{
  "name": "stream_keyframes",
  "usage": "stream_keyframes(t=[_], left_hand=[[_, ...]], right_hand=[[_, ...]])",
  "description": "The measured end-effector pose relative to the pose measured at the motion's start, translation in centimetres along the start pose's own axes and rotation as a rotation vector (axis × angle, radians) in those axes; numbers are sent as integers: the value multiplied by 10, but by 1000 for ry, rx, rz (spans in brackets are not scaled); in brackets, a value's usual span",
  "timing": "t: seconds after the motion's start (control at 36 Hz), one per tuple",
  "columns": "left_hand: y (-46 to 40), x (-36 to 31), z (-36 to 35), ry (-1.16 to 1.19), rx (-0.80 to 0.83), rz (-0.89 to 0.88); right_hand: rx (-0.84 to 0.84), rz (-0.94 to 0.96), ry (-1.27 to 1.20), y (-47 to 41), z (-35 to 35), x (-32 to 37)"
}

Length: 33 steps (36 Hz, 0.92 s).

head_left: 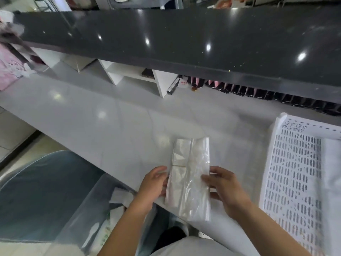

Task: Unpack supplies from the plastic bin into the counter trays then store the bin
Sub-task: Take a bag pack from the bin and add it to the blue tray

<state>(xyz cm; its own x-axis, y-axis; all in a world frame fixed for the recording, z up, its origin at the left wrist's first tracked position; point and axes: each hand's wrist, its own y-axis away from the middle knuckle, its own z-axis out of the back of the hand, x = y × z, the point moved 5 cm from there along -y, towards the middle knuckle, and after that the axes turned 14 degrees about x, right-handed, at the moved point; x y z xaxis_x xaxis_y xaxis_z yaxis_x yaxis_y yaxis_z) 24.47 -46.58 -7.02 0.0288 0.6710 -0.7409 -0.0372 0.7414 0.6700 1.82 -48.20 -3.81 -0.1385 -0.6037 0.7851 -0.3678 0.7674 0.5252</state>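
A: What's nearest?

B: The clear bin (55, 196) at 8 o'clock, on the floor side below the counter (114, 130). Both hands hold one packet of plastic bags (190, 178) over the counter's near edge: left hand (155, 183) pinching its left side, right hand (223, 185) clamped on its right.

A: Risk?

B: The slick film could slide free and drop off the edge. The white tray (295, 174) sits at 3 o'clock; a hurried reach might miss it.

White tray (295, 172) cut by right edge — bin (46, 191) contents blurred
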Motion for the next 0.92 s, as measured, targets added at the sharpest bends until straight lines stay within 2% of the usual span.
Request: stream_keyframes(t=[0.08, 0.22, 0.33, 0.53, 0.67, 0.78, 0.92], left_hand=[[-2, -1, 3, 26, 43, -22], [-2, -1, 9, 88, 101, -36], [-6, -12, 5, 69, 177, -35], [-20, -28, 3, -8, 275, 29], [-23, -34, 4, -41, 356, 26], [-17, -38, 2, -17, 456, -7], [7, -47, -25, -37, 683, -135]], right_hand=[[-19, -16, 79, -22, -12, 2], [-155, -87, 403, -39, -20, -2], [-214, -95, 509, -36, -30, -7], [-258, -116, 443, -37, -41, -9], [-150, -176, 217, -36, -52, -14], [-99, -75, 69, -16, -60, -18], [-195, 144, -90, 34, -51, -23]])
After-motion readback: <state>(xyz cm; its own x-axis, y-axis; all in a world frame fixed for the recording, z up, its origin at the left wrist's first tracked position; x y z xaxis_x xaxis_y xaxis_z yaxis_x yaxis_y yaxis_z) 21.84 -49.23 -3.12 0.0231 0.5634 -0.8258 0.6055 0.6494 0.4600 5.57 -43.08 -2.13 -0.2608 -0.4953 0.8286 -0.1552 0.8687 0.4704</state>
